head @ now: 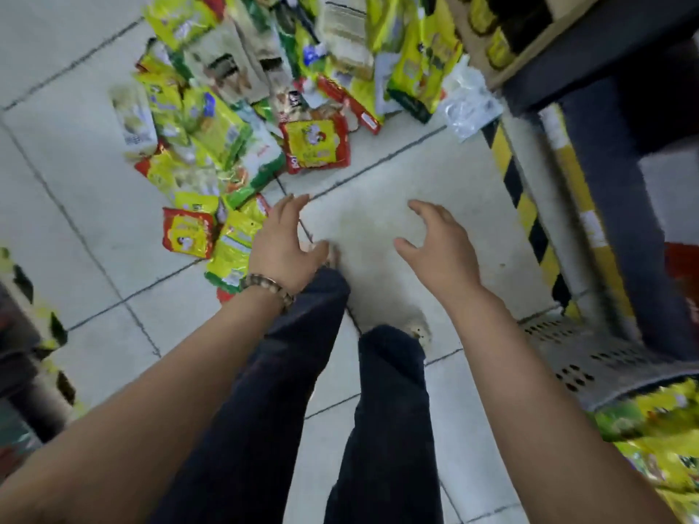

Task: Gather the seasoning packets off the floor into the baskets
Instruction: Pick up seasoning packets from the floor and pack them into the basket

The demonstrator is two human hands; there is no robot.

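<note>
A heap of seasoning packets (227, 119), yellow, green, red and white, lies on the tiled floor ahead and to the left. A red and yellow packet (188, 232) and a yellow-green packet (232, 251) are the nearest ones, just left of my left hand (281, 247). That hand, with a bead bracelet on the wrist, hovers with fingers spread and holds nothing. My right hand (440, 251) hovers over bare floor, fingers loosely spread, empty. A grey perforated basket (590, 357) sits at the lower right with yellow and green packets (658, 425) in it.
A dark shelf unit (612, 206) with a yellow and black striped base edge (529, 221) runs along the right. My legs in dark trousers (378, 410) stand below my hands. Another striped shelf base (45, 334) is at the left edge.
</note>
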